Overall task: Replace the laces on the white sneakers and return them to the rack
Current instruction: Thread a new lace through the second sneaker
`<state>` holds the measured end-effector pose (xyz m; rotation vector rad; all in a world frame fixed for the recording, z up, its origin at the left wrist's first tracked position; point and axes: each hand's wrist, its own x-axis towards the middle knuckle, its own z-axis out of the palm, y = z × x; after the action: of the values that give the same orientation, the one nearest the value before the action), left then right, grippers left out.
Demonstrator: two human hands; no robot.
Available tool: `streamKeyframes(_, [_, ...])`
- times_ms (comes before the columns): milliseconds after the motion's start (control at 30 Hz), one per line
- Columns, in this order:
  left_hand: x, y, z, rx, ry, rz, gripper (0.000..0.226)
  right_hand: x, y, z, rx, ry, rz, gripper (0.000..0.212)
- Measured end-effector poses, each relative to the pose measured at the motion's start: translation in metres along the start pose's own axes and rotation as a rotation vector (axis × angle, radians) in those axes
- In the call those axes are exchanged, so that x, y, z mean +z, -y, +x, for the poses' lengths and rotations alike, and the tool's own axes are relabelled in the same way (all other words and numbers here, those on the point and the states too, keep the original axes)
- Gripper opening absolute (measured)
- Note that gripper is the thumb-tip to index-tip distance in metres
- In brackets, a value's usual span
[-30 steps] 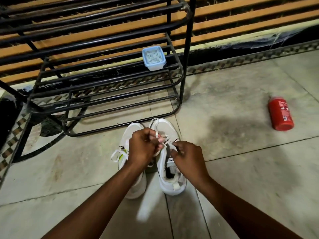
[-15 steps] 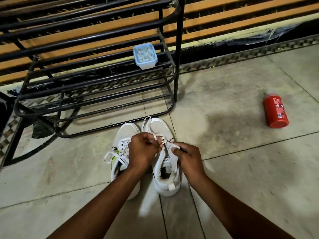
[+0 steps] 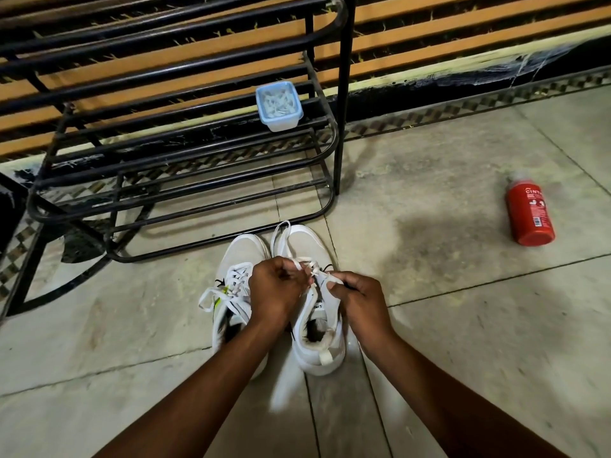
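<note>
The left sneaker [image 3: 241, 252] is judged laced; the lace [image 3: 310, 266] of the right sneaker [image 3: 317, 357] is pinched by curled left grip [image 3: 277, 292] and right grip [image 3: 358, 300]; return to the twelve-o'clock rack [image 3: 185, 196] is awaited.

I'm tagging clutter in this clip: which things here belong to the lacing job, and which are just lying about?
In the job:
- right sneaker and its lace, pinched by the left hand and the right hand
- left sneaker, already laced
- rack

Lying about:
- red bottle on the floor
- blue tub on the rack, contents unclear
</note>
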<state>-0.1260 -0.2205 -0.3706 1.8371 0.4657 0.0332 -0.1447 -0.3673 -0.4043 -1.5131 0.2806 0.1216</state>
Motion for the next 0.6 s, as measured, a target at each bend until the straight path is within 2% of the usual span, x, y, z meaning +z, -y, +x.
streamKeyframes(300, [0.0025, 0.0055, -0.0043, 0.016, -0.048, -0.053, 0.012, 0.0015, 0.0002, -0.0004, -0.010, 0.008, -0.038, 0.015])
streamKeyframes(600, [-0.0040, 0.0056, 0.0037, 0.037, 0.069, -0.044, 0.026, 0.0015, 0.0039, -0.0020, -0.001, 0.003, -0.057, 0.021])
